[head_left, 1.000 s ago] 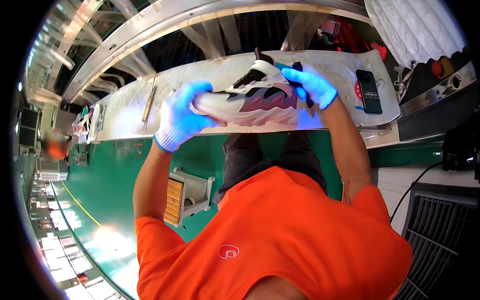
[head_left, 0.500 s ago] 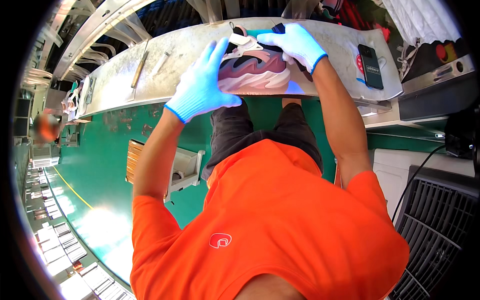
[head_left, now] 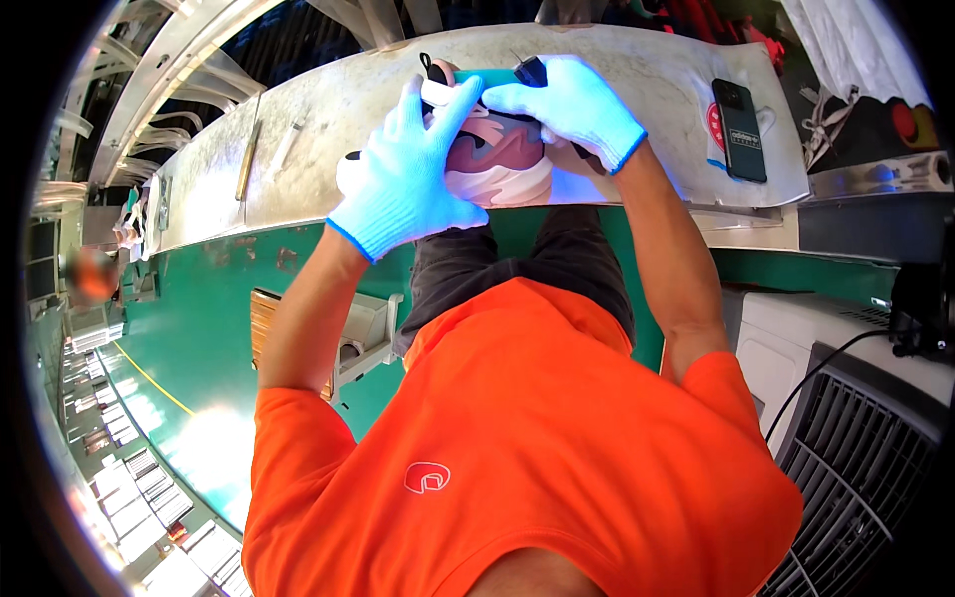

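Note:
A pink, mauve and white sneaker (head_left: pixel 502 169) with a chunky wavy sole lies near the front edge of the worktable. My left hand (head_left: pixel 410 179), in a pale knit glove with a blue cuff, lies over the sneaker, its fingers across the upper and its thumb low by the sole. Much of the shoe is hidden under that hand. At the shoe's right end, my gloved right hand (head_left: pixel 577 107) is closed around a small black tool (head_left: pixel 531 72) with a thin tip. Its fingers reach left over the upper. The rest of the tool is mostly covered.
The pale worktable (head_left: pixel 328 85) curves across the top. A black phone (head_left: pixel 739 129) rests at its right, beside a round red label. A thin brownish stick (head_left: pixel 248 159) and a slim white tube (head_left: pixel 286 147) lie leftward. A dark grille unit (head_left: pixel 860 468) stands at lower right.
The sneaker has turned, and part of it now shows left of my left hand. My left hand has come over the shoe. My right hand stays at the right end with the tool.

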Demonstrator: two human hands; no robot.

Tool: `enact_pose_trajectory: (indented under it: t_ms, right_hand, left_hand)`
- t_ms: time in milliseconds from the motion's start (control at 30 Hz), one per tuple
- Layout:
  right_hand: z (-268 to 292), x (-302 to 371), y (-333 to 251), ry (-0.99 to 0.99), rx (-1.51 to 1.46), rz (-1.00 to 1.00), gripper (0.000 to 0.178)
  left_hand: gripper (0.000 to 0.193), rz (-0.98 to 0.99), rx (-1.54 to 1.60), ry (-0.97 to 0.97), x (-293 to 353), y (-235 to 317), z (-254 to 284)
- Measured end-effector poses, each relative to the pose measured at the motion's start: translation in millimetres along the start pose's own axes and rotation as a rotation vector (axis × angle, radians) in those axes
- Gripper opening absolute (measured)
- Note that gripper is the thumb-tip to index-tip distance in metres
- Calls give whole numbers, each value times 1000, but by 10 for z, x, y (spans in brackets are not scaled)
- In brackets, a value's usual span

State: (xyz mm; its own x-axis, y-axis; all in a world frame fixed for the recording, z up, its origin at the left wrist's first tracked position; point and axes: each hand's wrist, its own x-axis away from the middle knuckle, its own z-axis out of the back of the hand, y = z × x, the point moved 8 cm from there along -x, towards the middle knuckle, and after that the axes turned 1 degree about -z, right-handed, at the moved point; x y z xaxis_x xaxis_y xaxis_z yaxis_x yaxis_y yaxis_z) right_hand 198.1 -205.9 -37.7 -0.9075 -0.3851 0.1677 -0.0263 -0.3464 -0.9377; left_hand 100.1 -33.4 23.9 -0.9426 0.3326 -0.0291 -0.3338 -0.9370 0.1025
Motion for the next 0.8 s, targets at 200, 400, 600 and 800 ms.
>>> enact_pose_trajectory:
  t_ms: [200,400,600,800]
  right_hand:
    - [371,353,-89,465,-715,234,39]
    - [99,245,-57,464,-1213,50,33]
    - [104,123,122,400,-1243,234,40]
    - [114,106,88,169,-1196,272,45]
  left_hand:
    - [141,7,24,85,51,-33,-100]
    - [140,-9,53,76,29,-4,-81]
    - [136,-38,90,140,65,-5,-68]
    - [129,-76,138,173,107,-14,-96]
